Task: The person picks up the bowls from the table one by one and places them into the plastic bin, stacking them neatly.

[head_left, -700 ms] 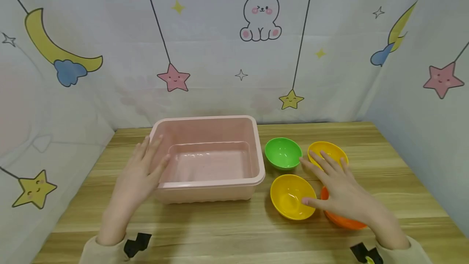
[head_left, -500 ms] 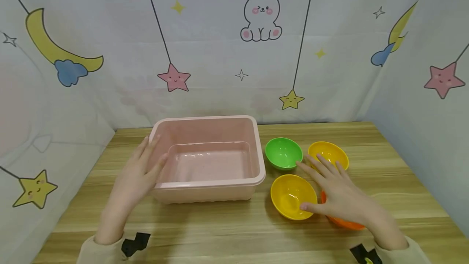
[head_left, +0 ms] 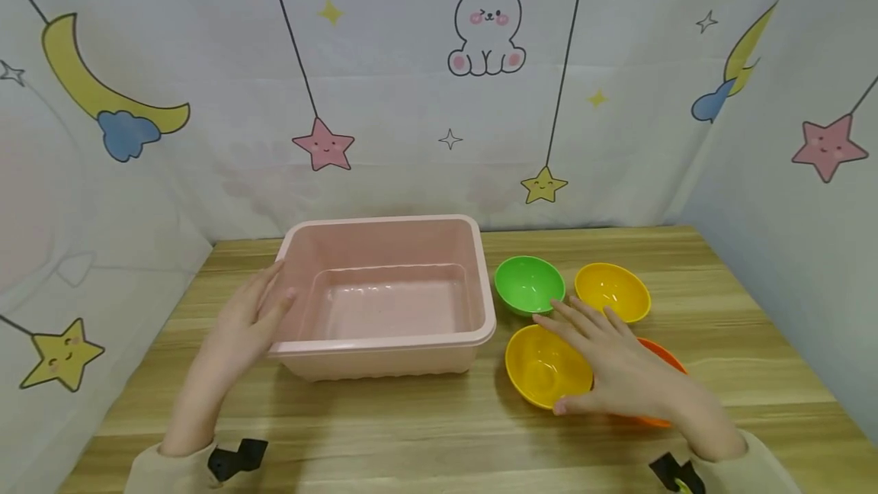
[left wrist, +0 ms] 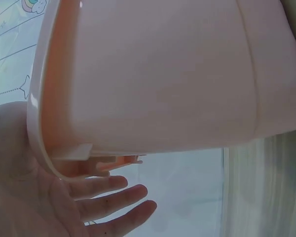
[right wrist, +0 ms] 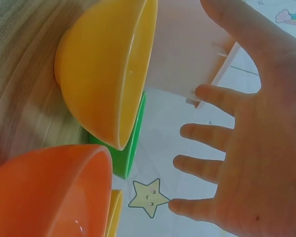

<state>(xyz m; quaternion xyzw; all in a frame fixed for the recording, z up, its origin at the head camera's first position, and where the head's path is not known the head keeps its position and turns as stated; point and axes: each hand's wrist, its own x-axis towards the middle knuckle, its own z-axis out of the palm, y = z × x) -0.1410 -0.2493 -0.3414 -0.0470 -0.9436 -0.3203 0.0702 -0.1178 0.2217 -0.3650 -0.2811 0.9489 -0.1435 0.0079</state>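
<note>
At the left end of a pink plastic basin (head_left: 384, 343), my left hand (head_left: 240, 326) has its thumb over the rim and its fingers along the outside. The left wrist view shows those fingers straight beside the basin's wall (left wrist: 163, 74). My right hand (head_left: 617, 364) hovers, fingers spread, over the near yellow bowl (head_left: 538, 364) and an orange bowl (head_left: 664, 357), which it partly hides. In the right wrist view the palm (right wrist: 266, 148) stands apart from the yellow bowl (right wrist: 98, 64) and the orange bowl (right wrist: 54, 192).
Behind the near yellow bowl stand a green bowl (head_left: 530, 284) and a second yellow bowl (head_left: 613, 292), right of the basin. All rest on a wood-grain table (head_left: 411, 433). A printed white cloth (head_left: 398, 82) hangs along the back and sides.
My left hand has shifted slightly left and down at the basin's end. My right hand has moved left and down, from over the far yellow bowl towards the near one. Basin and bowls stay put.
</note>
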